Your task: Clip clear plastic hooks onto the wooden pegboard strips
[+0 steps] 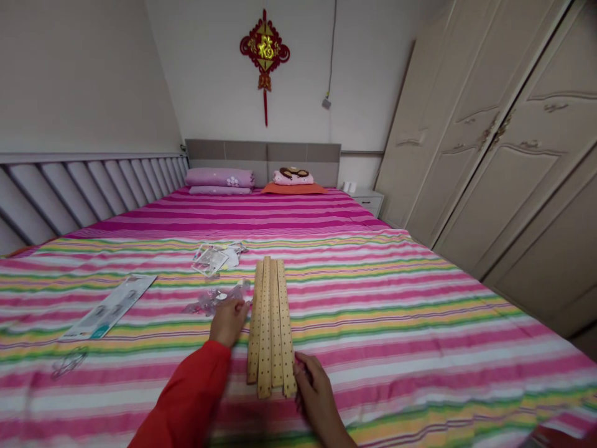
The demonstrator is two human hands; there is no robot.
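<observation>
Several long wooden strips (264, 323) with rows of small holes lie side by side on the striped bedspread, their near ends uneven. My right hand (316, 387) is curled at the near right end of these strips, fingers against the edge of the outermost one. To their left, my left hand (228, 320) in a red sleeve has its fingers closed at the edge of a clear plastic bag (217, 298) of small parts. The hand hides part of that bag, and its exact pinch is hard to see.
Beyond the bag lie more small packets and a paper card (209, 259). A long printed package (112, 306) rests at the left, with a thin wire-like loop (69, 361) nearer me. Folded bedding (219, 177) sits by the headboard; a wardrobe (494, 155) stands along the right.
</observation>
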